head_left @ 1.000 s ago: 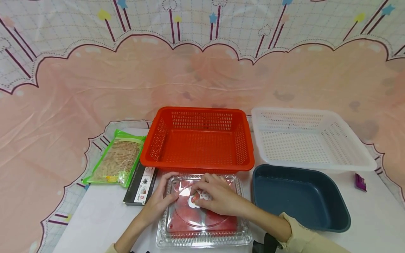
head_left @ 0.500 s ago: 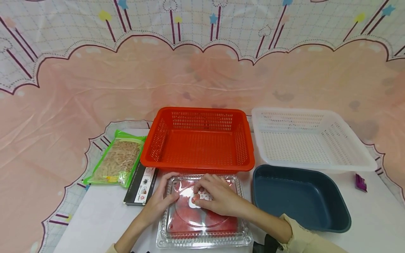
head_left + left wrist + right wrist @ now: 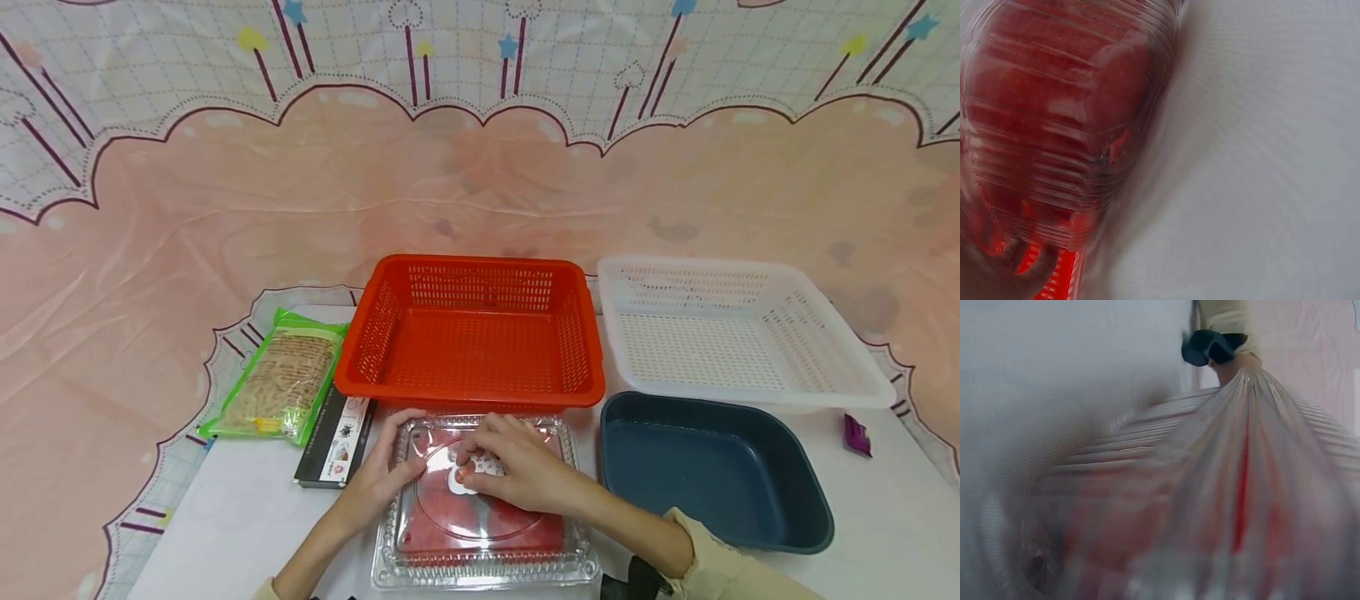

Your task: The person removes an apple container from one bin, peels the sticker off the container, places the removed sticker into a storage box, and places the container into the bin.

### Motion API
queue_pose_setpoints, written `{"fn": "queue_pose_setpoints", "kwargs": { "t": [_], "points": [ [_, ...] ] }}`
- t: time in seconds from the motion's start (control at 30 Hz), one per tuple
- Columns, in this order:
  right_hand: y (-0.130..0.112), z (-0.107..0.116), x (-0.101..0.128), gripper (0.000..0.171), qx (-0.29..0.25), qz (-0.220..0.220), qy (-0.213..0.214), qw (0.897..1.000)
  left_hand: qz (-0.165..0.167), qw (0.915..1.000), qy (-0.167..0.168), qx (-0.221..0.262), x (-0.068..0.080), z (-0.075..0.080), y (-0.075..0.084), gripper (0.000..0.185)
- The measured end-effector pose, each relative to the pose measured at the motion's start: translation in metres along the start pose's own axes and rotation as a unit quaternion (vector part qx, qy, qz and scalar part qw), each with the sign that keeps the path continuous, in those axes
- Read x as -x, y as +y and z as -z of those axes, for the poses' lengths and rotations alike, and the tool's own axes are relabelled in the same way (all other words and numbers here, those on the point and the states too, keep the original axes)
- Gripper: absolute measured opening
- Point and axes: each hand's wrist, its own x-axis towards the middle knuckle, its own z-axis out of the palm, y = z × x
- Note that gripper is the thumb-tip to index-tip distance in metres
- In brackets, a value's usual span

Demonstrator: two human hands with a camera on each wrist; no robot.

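Red beneath clear plastic, the container (image 3: pixel 483 527) is set before the orange-red basket (image 3: pixel 468 399). Its left edge is gripped by the left hand (image 3: pixel 381 475), thumb on top; its lid is touched by the right hand (image 3: pixel 517 471), fingers bent, any pinch unclear.

Glossy, ridged clear plastic container (image 3: pixel 483 560).

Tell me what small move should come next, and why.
Probably, the right hand should pick at the white label: its fingertips sit right at it, and the left hand rests on the clear container, which could steady it. Whether any edge is lifted isn't visible.
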Motion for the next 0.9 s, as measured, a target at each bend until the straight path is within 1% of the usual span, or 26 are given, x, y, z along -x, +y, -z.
{"fn": "queue_pose_setpoints", "kwargs": {
  "t": [0.13,0.3,0.37,0.67,0.83,0.9],
  "points": [
    [-0.0001,-0.0002,0.0005,0.012,0.002,-0.002,-0.002,1.000,0.004,1.0000,0.000,-0.001,0.0003,-0.0003,0.0008,0.050],
    [0.0004,-0.0006,0.0009,0.025,0.008,0.001,0.004,1.000,0.004,1.0000,0.001,0.003,0.0010,-0.0003,0.0010,0.049],
    [0.0004,-0.0004,0.0009,0.028,0.007,0.002,0.006,1.000,0.002,1.0000,0.001,0.003,0.0009,-0.0004,0.0006,0.049],
    [0.0001,-0.0003,0.0015,0.024,0.008,0.014,0.011,1.000,-0.005,1.0000,0.001,0.002,0.0010,-0.0008,-0.0013,0.049],
    [0.0006,-0.0005,0.0015,0.021,0.011,0.016,0.014,1.000,-0.002,1.0000,0.002,0.002,0.0006,-0.0014,-0.0012,0.049],
    [0.0008,-0.0009,0.0014,0.015,0.013,0.016,0.013,1.000,-0.001,1.0000,0.003,0.001,0.0006,-0.0015,-0.0011,0.049]
  ]
}}
